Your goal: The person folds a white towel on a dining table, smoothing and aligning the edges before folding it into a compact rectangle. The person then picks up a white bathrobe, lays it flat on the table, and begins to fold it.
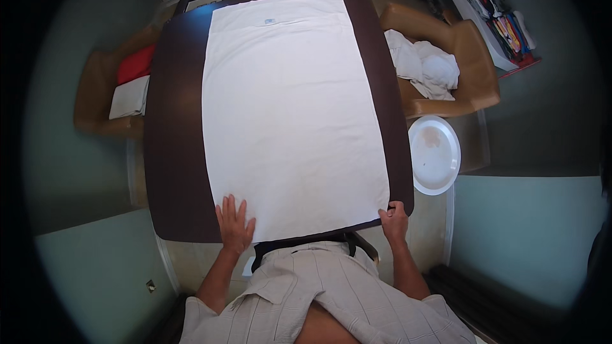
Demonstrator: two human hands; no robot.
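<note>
A white cloth [291, 105] lies spread lengthwise over a dark brown table [177, 153], with light wrinkles and a small bluish label near its far edge. My left hand [234, 224] rests flat on the cloth's near left corner, fingers apart. At the near right corner, my right hand [394, 220] pinches the edge of the cloth between thumb and fingers.
Tan chairs flank the table. The left chair [88, 91] holds a red folded cloth [136, 67] and a pale one [130, 98]; the right chair [473, 57] holds crumpled white cloths [425, 64]. A white basin [435, 157] stands beside the table's right edge.
</note>
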